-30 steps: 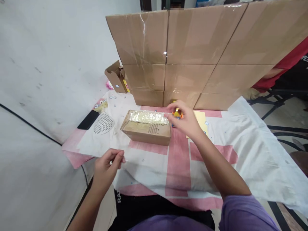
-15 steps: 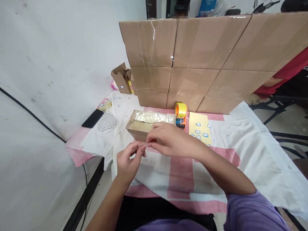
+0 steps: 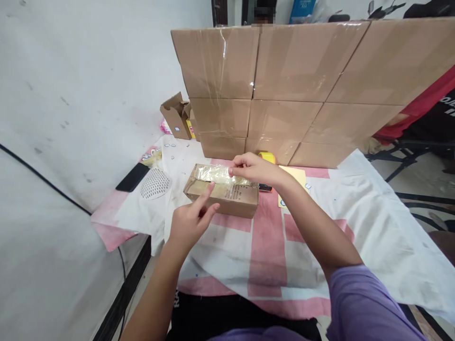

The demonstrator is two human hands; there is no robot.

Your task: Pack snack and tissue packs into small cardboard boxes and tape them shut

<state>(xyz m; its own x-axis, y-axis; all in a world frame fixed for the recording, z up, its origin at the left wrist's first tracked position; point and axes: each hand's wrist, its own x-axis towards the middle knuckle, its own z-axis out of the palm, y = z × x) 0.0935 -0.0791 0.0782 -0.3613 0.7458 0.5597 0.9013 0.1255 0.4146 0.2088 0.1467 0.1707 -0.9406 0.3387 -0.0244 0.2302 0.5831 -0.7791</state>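
A small cardboard box [image 3: 231, 206] lies on the cloth in front of me, a crinkled strip of clear tape [image 3: 215, 174] across its top. Over the right part of that strip, my right hand [image 3: 250, 168] is closed in a pinch; whatever is between its fingertips is too small to make out. My left hand [image 3: 192, 222] is just in front of the box's near left side, index finger and thumb apart, holding nothing. Behind my right wrist, a yellow tape roll [image 3: 267, 157] and a yellow sheet [image 3: 298, 176] with blue-outlined pieces are partly hidden.
A wall of taped cardboard boxes [image 3: 284, 66] stands behind the box. To the left are a black phone-like slab [image 3: 132, 177], a white perforated cup shape [image 3: 155, 183] and an open carton [image 3: 175, 118]. A person's red sleeve [image 3: 415, 113] shows at right.
My hands have come apart. The right moved up and away, over the taped top of the box; the left opened its pinch and stayed near the box's front.
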